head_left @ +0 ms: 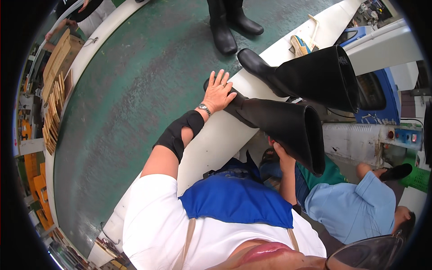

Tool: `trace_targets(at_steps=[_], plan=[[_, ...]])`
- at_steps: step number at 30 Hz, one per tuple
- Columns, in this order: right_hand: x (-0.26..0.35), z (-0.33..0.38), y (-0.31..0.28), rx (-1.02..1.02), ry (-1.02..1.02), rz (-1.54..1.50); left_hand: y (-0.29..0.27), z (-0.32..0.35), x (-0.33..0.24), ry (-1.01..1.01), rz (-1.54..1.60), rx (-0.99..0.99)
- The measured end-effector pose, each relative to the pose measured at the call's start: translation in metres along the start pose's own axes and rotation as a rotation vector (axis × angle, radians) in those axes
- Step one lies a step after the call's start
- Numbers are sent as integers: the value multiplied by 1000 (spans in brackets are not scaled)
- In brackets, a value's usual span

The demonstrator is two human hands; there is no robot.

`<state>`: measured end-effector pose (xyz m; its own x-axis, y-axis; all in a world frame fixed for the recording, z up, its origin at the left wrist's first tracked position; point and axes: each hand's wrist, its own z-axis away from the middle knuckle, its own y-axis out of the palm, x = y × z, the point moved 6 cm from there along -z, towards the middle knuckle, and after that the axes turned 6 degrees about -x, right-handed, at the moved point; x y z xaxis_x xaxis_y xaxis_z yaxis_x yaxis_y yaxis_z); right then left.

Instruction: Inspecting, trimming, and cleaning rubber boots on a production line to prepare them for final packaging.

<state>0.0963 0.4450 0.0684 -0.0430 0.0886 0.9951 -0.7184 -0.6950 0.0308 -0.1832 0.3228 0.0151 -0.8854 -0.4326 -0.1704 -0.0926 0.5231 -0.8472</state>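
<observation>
- I have the left hand laid flat over the foot end of the near boot, fingers stretched and slightly spread.
- My right hand is under the shaft, partly hidden; I cannot tell whether its fingers are closed on it.
- The boot lies ahead and to my right, across the white ledge; its long axis slants from the toe at the left hand down to the open top at lower right, past the right hand, which is nearer that opening.
- It looks black, smooth, dull, with a tall, wide shaft.
- Just beyond lies a second boot, slanted similarly.
- Farther off, another pair of boots is upright by the green surface.
</observation>
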Motion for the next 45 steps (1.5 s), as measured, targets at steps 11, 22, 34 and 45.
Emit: trace_targets(at_steps=[11,22,34,45], plan=[[-19,6,-14,-37,208,5,0,12,-43,-297,570,-124],[9,50,44,338,144,50,-64,-5,-78,-509,1444,-265],[14,-88,-59,-215,-147,194,-126,32,10,-524,1887,-204],[49,-218,-45,-420,-349,-671,-147,150,27,-994,1507,-192]])
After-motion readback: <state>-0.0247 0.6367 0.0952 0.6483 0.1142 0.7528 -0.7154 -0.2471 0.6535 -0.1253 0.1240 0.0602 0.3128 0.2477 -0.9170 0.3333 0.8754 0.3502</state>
